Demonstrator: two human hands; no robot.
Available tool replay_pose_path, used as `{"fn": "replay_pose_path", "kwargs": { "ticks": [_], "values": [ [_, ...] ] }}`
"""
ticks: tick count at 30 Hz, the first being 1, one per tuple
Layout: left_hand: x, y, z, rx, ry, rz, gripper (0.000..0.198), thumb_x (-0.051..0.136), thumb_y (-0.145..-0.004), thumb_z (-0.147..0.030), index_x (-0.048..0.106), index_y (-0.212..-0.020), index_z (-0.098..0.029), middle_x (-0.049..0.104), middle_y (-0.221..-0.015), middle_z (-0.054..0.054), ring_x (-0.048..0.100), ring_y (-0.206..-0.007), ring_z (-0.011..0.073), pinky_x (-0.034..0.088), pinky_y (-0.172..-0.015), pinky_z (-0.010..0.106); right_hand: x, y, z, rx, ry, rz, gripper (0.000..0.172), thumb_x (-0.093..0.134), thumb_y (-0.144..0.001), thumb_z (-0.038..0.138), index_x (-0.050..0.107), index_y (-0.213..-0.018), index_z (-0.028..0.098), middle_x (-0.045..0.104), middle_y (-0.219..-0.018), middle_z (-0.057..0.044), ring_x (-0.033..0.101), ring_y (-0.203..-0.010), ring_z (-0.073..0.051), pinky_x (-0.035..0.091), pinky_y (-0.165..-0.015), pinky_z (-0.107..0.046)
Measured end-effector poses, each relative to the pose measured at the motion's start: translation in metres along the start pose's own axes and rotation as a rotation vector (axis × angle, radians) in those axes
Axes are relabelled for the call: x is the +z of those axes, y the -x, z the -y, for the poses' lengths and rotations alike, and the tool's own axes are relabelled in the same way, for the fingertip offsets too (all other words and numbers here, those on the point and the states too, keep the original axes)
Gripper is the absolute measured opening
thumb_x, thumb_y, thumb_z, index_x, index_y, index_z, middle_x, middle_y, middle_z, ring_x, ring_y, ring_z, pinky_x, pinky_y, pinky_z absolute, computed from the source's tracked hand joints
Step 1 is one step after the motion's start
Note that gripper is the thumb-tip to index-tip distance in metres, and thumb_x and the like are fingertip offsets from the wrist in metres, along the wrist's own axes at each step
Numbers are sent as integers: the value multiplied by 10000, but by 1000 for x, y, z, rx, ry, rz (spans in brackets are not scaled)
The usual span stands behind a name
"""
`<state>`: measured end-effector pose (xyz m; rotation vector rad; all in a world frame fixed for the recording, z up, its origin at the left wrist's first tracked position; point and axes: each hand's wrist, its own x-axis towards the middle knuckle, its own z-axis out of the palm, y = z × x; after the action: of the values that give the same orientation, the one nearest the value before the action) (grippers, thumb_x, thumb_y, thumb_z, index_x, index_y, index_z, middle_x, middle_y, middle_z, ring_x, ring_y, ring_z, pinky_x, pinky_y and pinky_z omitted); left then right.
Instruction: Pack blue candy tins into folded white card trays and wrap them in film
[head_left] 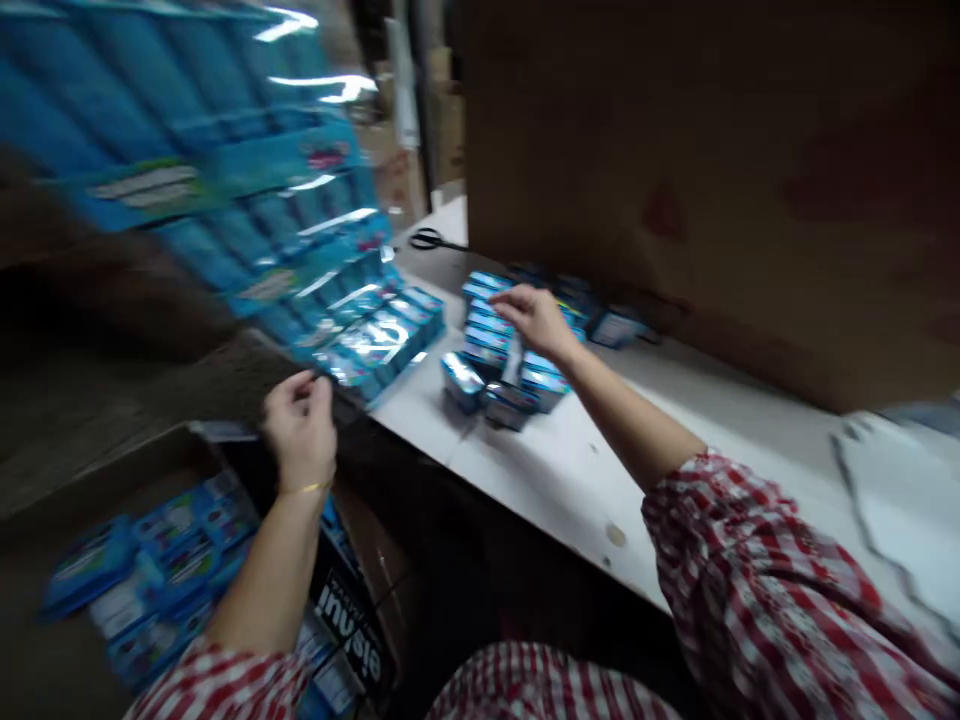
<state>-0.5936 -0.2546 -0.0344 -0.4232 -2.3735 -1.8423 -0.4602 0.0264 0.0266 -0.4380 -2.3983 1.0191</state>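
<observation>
My left hand (300, 430), with a thin band at the wrist, is closed with its fingertips pinched at the near corner of shiny blue small boxes (382, 345) on the table's left edge. A small dark bit shows at the fingertips, too blurred to name. My right hand (536, 320) is above a group of small blue boxes (487, 330). Its fingers are curled together, and I cannot make out anything in them. A few boxes, such as a loose blue box (463, 382), stand at the group's near side.
Tall blue display packs (225, 180) under glossy film rise at left. An open carton (45, 500) below holds several blue packets (180, 545). Black scissors (427, 238) lie at the back of the white table (525, 480). A large brown cardboard box (712, 200) stands behind.
</observation>
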Motion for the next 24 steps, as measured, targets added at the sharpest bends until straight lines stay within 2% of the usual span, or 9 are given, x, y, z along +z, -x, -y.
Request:
{"fn": "replay_pose_path", "kwargs": {
  "ticks": [3,5,7,9,11,15,18,21,24],
  "values": [
    [6,63,-20,192,14,148,292,623,-721,-384,592,-983,-259,583,-1024,6,582,-823,150,503,-783,316,-55,148,-6,74,146,-20,256,494,-831,402,682,-919,250,645,-986,-42,580,-955,-187,426,-880,-310],
    [12,107,-37,283,36,384,150,611,-734,-375,617,-864,-301,594,-972,-14,582,-909,191,488,-862,376,-100,255,-19,284,297,-170,255,495,-834,420,670,-926,258,635,-1032,-56,571,-984,-197,413,-911,-318],
    [19,146,-55,307,56,612,109,589,-750,-383,619,-806,-294,611,-909,-11,587,-912,207,472,-895,405,-153,356,-35,619,480,-432,272,524,-806,460,662,-913,251,638,-1029,-76,565,-989,-217,404,-927,-334],
    [27,177,-71,310,61,784,147,578,-760,-387,623,-814,-258,628,-888,7,600,-872,203,473,-887,391,-206,438,-51,796,589,-626,417,481,-819,487,630,-1016,151,589,-1104,-182,515,-1062,-295,342,-967,-451],
    [36,201,-89,351,59,889,173,577,-764,-379,629,-822,-224,639,-869,23,606,-842,191,480,-853,350,-249,492,-70,992,725,-696,511,461,-827,494,574,-1127,96,539,-1191,-213,467,-1136,-303,322,-986,-439],
    [47,234,-123,482,64,957,180,571,-773,-370,634,-806,-205,647,-854,33,603,-815,173,480,-811,307,-293,528,-107,1196,849,-468,712,539,-770,549,457,-1263,42,403,-1341,-238,359,-1250,-308,313,-998,-380],
    [46,247,-143,500,12,944,208,565,-778,-383,631,-813,-189,649,-867,41,600,-827,171,469,-822,297,-305,530,-121,1309,881,-234,674,523,-734,632,555,-1169,118,487,-1260,-191,475,-1132,-299,394,-882,-372],
    [41,256,-150,449,-68,963,249,558,-777,-411,632,-834,-180,653,-897,47,595,-861,174,454,-831,283,-317,533,-124,1312,905,-104,575,476,-749,640,622,-1084,196,562,-1174,-129,551,-1020,-262,424,-778,-336],
    [42,280,-129,291,-186,1291,322,499,-801,-455,652,-870,-180,672,-918,48,608,-866,178,450,-823,275,-327,539,-123,1276,910,-66,475,464,-771,579,665,-1021,229,626,-1100,-87,578,-962,-234,417,-719,-291]
  ]
}}
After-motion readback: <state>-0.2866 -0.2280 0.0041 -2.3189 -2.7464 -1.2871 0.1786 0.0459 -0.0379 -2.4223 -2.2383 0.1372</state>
